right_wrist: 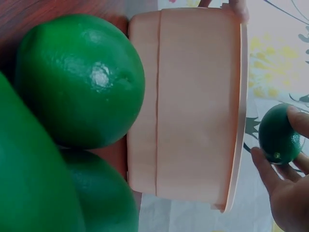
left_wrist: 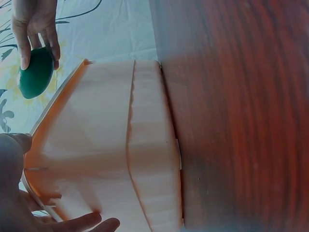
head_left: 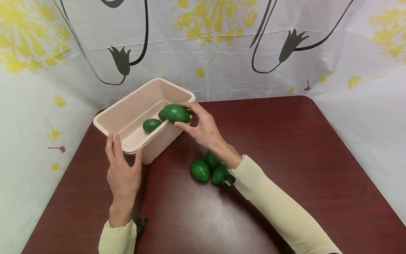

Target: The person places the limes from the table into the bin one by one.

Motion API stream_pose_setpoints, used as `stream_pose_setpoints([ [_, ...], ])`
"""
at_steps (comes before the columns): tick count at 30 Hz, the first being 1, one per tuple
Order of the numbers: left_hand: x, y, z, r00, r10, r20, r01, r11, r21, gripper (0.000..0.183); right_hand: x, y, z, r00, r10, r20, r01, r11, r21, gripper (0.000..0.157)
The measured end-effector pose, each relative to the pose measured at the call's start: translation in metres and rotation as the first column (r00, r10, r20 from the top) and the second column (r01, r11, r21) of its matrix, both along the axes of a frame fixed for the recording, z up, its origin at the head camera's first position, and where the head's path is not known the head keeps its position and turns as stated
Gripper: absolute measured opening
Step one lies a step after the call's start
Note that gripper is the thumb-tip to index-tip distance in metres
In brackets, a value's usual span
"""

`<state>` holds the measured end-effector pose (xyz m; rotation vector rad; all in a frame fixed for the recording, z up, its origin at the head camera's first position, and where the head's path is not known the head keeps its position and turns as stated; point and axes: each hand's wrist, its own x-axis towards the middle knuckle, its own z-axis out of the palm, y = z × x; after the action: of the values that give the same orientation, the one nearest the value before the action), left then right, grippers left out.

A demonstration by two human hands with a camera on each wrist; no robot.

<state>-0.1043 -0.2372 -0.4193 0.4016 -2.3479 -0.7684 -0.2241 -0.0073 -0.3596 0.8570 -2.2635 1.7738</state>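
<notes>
In the head view, a pale pink plastic bin [head_left: 163, 144] stands at the table's left back, angled. My left hand [head_left: 123, 178] grips its near left corner, with fingers and thumb about the rim. My right hand [head_left: 207, 132] pinches a glossy green avocado-like fruit [head_left: 176, 113] just above the bin's right-hand rim. Two similar fruits lie inside, one green fruit [head_left: 151, 125] in plain sight, the other green fruit [head_left: 161, 115] partly hidden behind the held one. The right wrist view shows the held green fruit [right_wrist: 277, 133] between thumb and fingers, past the rim.
Three more green fruits [head_left: 200, 170] sit close together on the dark red-brown table [head_left: 279, 141], below my right forearm and partly covered by it. Behind the table hangs a white cloth [head_left: 222, 77] with yellow and grey flower prints.
</notes>
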Motion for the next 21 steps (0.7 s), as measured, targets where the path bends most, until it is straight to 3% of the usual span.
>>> stream_pose_setpoints([
  [11,-0.0006,0.0,0.0007,1.0,-0.004,-0.005,0.004,1.0,-0.005,0.078,0.0005,-0.0001,-0.0013,0.997,0.035,-0.064,-0.032,0.998,0.049,0.058],
  [21,0.0001,-0.0005,0.0008,1.0,0.002,0.004,-0.002,1.0,-0.005,0.078,-0.0005,-0.0058,0.002,0.999,0.031,-0.043,-0.027,0.997,0.072,0.058],
])
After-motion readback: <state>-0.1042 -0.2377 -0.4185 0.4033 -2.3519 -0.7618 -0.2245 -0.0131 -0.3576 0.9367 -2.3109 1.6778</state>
